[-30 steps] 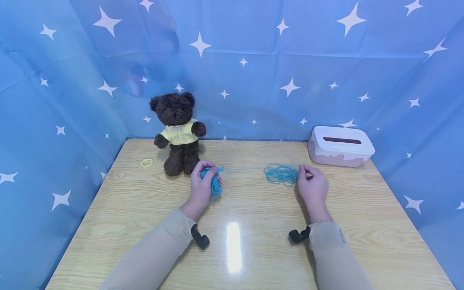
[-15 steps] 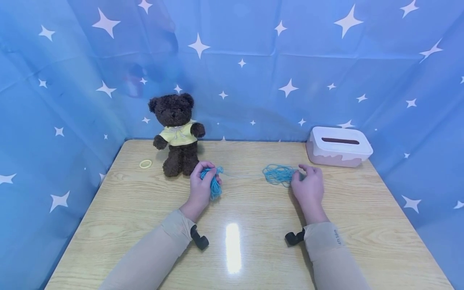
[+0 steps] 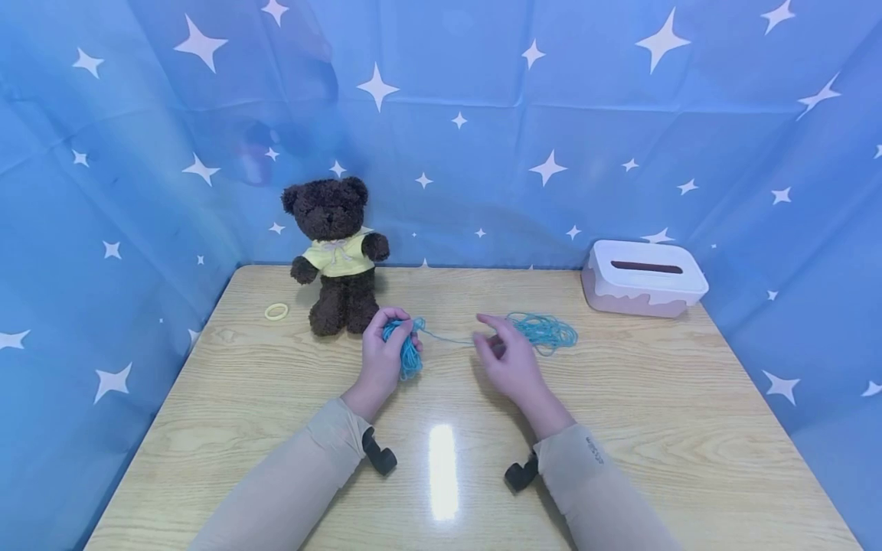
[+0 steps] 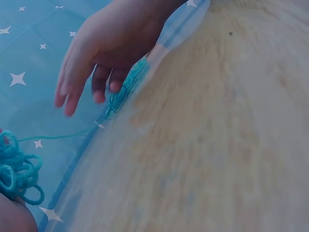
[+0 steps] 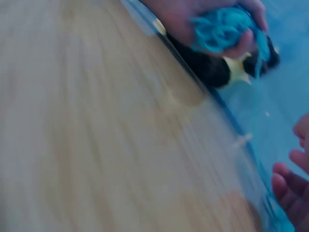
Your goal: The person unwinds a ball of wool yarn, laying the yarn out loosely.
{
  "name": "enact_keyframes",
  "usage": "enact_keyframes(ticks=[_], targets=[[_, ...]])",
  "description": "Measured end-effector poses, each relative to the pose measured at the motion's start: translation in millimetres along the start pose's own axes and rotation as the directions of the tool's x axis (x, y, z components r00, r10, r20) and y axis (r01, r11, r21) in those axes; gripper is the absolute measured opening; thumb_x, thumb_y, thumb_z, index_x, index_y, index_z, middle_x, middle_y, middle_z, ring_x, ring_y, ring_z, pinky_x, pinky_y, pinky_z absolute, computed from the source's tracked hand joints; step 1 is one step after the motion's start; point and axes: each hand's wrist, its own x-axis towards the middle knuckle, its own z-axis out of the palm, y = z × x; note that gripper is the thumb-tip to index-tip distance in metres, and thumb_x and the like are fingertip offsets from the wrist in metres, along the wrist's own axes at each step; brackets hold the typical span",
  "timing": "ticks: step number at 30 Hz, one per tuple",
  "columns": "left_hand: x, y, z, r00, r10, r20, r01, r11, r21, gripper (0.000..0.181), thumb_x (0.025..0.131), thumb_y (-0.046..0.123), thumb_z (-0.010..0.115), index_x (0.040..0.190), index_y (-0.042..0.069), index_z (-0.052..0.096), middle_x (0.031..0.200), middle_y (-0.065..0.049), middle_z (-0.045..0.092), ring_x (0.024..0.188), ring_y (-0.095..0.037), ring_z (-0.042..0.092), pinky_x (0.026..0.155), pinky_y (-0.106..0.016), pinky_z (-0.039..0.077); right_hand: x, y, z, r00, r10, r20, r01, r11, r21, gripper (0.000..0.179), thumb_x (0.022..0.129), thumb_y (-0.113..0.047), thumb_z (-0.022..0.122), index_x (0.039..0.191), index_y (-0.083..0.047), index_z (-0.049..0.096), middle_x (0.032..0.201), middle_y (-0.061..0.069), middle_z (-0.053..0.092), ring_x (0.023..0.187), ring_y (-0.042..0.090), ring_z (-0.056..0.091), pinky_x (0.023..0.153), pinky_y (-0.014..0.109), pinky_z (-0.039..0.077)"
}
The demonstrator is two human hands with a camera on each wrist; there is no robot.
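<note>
My left hand (image 3: pixel 381 353) grips a bundle of blue yarn (image 3: pixel 411 360), and several loops poke out past the fingers. A single strand (image 3: pixel 448 338) runs from that bundle toward the right. My right hand (image 3: pixel 511 366) is by the strand with its thumb and fingers apart. Behind it on the table lies a loose pile of the same blue yarn (image 3: pixel 549 332). In the left wrist view, the right hand (image 4: pixel 113 41) has its fingers extended downward, holding nothing. The right wrist view shows the yarn bundle (image 5: pixel 222 29) wrapped by the left fingers.
A dark brown teddy bear (image 3: pixel 338 256) in a yellow top stands at the back, left of centre. Left of it lies a pale yellow ring (image 3: pixel 276 311). At the back right is a tissue box (image 3: pixel 644 279). A blue star-patterned curtain (image 3: pixel 468 184) surrounds the wooden table (image 3: pixel 620 474).
My right hand has left the right end of the loose pile and moved left toward the strand, its fingers spreading. The strand now shows clearly. My left hand stays put with its bundle.
</note>
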Motion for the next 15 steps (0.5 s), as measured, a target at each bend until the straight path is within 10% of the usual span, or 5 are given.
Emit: enact_keyframes(ticks=[15], targets=[[0.0,0.0,-0.2,0.999,-0.012,0.032,0.012,1.0,-0.012,0.004,0.108,0.002,0.055,0.11,0.003,0.059,0.087,-0.004,0.063,0.068,-0.014,0.067,0.066,-0.029,0.065,3.7,-21,38,0.962,-0.074,0.263,0.083,0.996,-0.022,0.045,0.113,-0.028,0.063,0.154,-0.008,0.062,0.139,0.009,0.077,0.111,0.024,0.079,0.097,0.042,0.065]])
